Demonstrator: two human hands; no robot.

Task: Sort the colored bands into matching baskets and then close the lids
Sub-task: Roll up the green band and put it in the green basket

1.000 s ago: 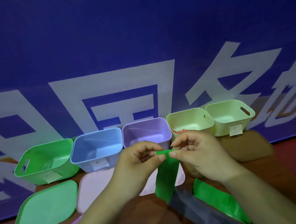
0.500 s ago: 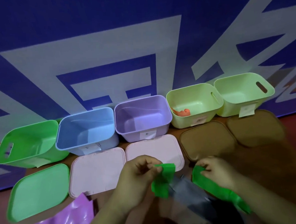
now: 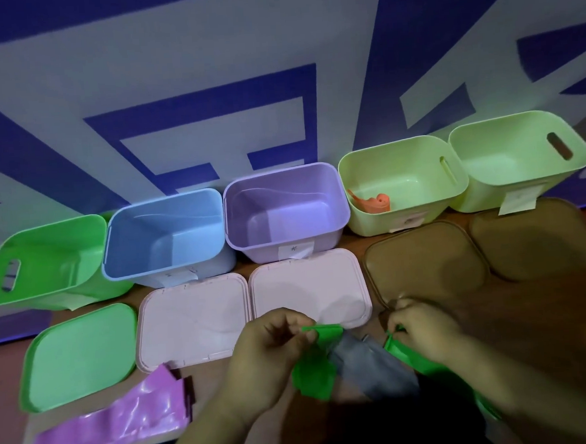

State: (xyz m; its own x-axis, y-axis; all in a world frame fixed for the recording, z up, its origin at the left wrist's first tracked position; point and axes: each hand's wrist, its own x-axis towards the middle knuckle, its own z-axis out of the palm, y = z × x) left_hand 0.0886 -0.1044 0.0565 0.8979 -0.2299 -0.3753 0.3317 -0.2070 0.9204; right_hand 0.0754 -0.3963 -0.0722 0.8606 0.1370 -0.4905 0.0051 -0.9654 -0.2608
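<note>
Your station backs onto a blue banner (image 3: pixel 427 25) printed with large white characters (image 3: pixel 171 50), and it spans the full width of view. You work on a brown table top (image 3: pixel 547 309), which lies in shadow at the right. Lighting is dim with a bluish cast.

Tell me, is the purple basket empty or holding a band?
Empty: the purple basket shows only its bare floor and walls, with no band inside.
</note>
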